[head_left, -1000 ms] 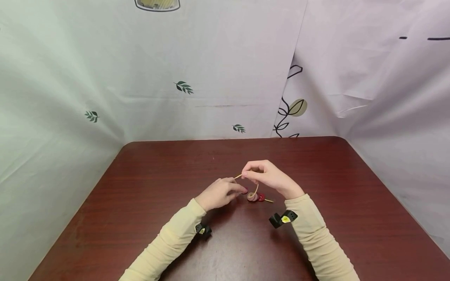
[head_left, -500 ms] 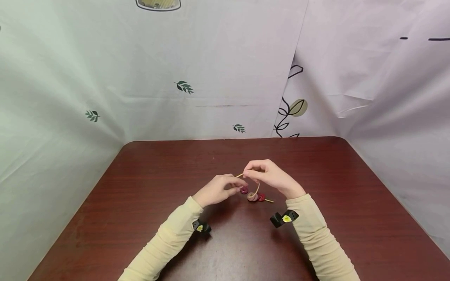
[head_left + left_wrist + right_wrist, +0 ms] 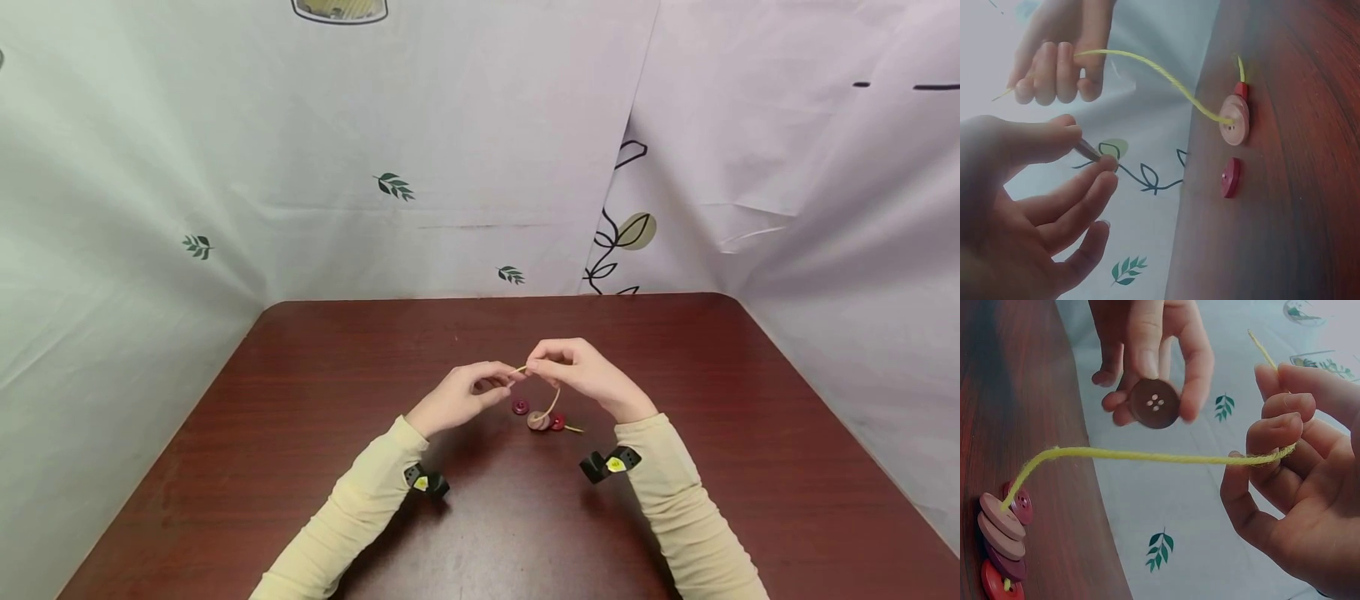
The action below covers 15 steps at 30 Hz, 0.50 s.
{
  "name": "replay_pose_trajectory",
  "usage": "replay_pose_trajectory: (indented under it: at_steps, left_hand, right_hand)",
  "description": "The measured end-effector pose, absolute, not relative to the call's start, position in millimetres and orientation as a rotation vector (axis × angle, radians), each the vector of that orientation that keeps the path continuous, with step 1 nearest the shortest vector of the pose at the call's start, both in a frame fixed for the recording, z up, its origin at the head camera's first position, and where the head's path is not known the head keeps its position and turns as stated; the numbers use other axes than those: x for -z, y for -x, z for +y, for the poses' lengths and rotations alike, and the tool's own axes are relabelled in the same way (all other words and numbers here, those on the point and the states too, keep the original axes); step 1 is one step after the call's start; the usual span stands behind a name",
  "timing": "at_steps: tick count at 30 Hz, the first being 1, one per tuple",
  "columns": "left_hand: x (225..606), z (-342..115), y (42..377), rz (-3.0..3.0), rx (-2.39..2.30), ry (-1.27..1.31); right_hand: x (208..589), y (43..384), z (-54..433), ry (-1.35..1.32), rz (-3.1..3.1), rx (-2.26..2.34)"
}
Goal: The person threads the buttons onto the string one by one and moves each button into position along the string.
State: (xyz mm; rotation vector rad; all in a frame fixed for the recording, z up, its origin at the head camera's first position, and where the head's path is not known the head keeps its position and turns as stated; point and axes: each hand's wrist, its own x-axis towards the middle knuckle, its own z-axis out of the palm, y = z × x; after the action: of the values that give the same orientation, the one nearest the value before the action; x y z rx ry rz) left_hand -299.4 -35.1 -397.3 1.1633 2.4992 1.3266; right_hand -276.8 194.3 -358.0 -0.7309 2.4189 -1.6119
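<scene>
My left hand [image 3: 459,398] pinches a dark brown button [image 3: 1163,412] with four holes between thumb and fingers, raised off the table. Facing it, my right hand [image 3: 588,375] holds a yellow string [image 3: 1141,455] close to its tip, which sticks out past the fingers. From there the string droops to a row of threaded buttons on the table: pink buttons [image 3: 999,528], a purple button [image 3: 1007,564] and a red button [image 3: 994,584]. Beside the row lies a loose maroon button [image 3: 1230,178]. In the head view the fingers hide the brown button.
The dark red-brown table [image 3: 360,350] reaches back to a white cloth backdrop [image 3: 480,150] with printed leaves. A black wrist camera [image 3: 426,482] sits on the left sleeve, and another black wrist camera [image 3: 609,464] on the right.
My left hand has risen from the table beside the buttons toward the string tip, uncovering the loose maroon button. My right hand has shifted slightly right and up, still pinching the string.
</scene>
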Motion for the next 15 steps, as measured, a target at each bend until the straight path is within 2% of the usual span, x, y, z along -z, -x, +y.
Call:
replay_pose_trajectory:
  at_steps: [15]
  left_hand:
    - [390.9, -38.0, 300.7, 2.25, -1.672, -1.024]
  right_hand:
    - [359.8, 278.9, 195.8, 0.687, 2.45, 1.591]
